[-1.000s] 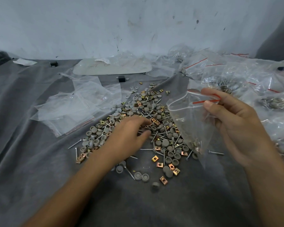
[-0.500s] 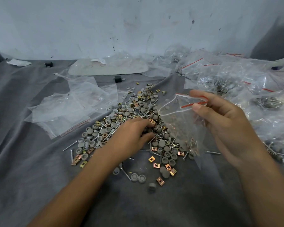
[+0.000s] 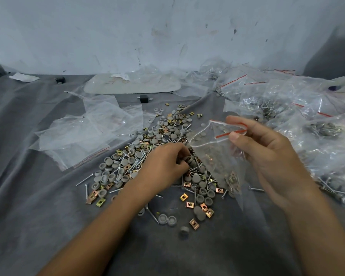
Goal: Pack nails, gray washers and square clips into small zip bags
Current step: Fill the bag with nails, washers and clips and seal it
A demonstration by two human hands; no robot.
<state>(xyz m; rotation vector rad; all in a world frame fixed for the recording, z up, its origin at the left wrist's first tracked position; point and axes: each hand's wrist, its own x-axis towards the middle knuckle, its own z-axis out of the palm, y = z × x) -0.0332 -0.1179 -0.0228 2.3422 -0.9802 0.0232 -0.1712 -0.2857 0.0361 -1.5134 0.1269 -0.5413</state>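
Observation:
A heap of nails, gray washers (image 3: 200, 199) and brass square clips (image 3: 183, 197) lies spread on the gray cloth (image 3: 38, 216). My left hand (image 3: 165, 164) rests on the middle of the heap, fingers curled and pinching gray washers at their tips. My right hand (image 3: 267, 156) holds a small clear zip bag (image 3: 213, 154) with a red strip by its open mouth, just right of the left hand. Some nails and clips sit in the bag's bottom corner. A loose nail (image 3: 84, 179) lies at the heap's left edge.
Empty zip bags (image 3: 84, 134) lie flat to the left of the heap. Filled bags (image 3: 287, 108) pile up at the right. A pale flat tray (image 3: 131, 84) and a small black block (image 3: 144, 99) sit near the wall.
My left hand's fingers have curled in and closed on washers in the heap. My right hand has brought the bag a little leftward and lower, closer to the left hand.

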